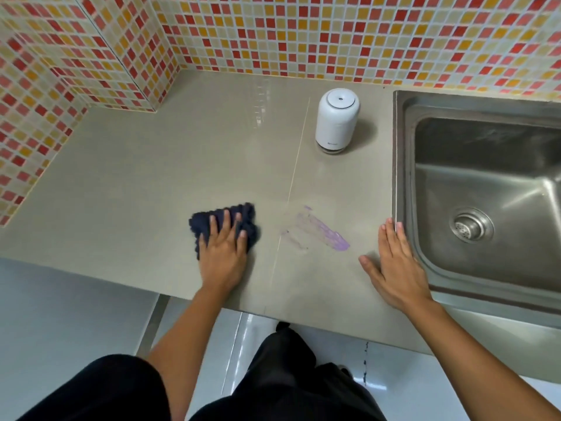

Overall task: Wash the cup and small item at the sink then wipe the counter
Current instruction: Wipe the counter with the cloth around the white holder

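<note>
My left hand (224,250) presses flat, fingers straight, on a dark blue cloth (212,220) lying on the grey counter (151,177). Just right of the cloth a purple smear (329,233) streaks the counter near its front edge. My right hand (394,265) rests flat and open on the counter, fingertips touching the rim of the steel sink (485,183). The sink basin holds nothing that I can see, and its drain (469,226) is uncovered. No cup or small item is in view.
A white cylindrical device (337,121) stands upright at the back of the counter beside the sink. Mosaic-tiled walls (273,31) close off the back and the left side. My legs and the pale floor show below the counter's front edge.
</note>
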Motion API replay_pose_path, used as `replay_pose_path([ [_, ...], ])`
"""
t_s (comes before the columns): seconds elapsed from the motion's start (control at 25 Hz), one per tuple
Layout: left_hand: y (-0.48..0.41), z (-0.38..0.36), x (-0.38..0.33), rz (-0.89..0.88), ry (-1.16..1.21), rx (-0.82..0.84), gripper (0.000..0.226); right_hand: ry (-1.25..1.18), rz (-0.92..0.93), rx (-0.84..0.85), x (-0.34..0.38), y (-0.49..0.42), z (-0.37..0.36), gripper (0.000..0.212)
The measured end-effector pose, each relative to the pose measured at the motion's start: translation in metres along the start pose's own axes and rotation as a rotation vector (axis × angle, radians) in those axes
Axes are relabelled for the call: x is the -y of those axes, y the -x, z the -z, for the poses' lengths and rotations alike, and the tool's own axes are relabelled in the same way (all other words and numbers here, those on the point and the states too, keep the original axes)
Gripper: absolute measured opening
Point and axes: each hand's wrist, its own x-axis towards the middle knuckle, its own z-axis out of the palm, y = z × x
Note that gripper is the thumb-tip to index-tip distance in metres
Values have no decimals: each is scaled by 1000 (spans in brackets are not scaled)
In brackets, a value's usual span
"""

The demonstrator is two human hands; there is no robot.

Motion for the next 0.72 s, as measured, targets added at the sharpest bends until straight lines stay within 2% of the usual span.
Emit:
replay_pose_path([
  [0.08,64,-15,-13,-184,-56,18,59,-10,5,-3,0,1,-1,114],
  [0.12,80,-16,-11,-182,-55,19,63,-13,6,-3,0,2,-1,114],
  [0.2,73,-11,-9,5,-3,34,61,-18,16,7,-1,4,-1,114],
  [0.28,36,-7,-29,199,90,-22,52,-58,30,9,-5,4,-1,113],
  [0.36,-6,-9,-74,195,191,-58,51,-186,53,10,-9,2,-1,112],
  [0.44,-26,-20,-124,60,202,13,51,-360,61,13,-14,2,1,110],
  [0.56,2,-43,-155,-337,78,126,50,-572,49,2,-18,1,4,112],
  [0.64,48,-47,-129,-625,-44,168,51,-615,47,-8,-18,0,5,111],
  [0.72,80,-40,-78,-752,-142,125,49,-594,51,-19,-18,1,4,109],
])
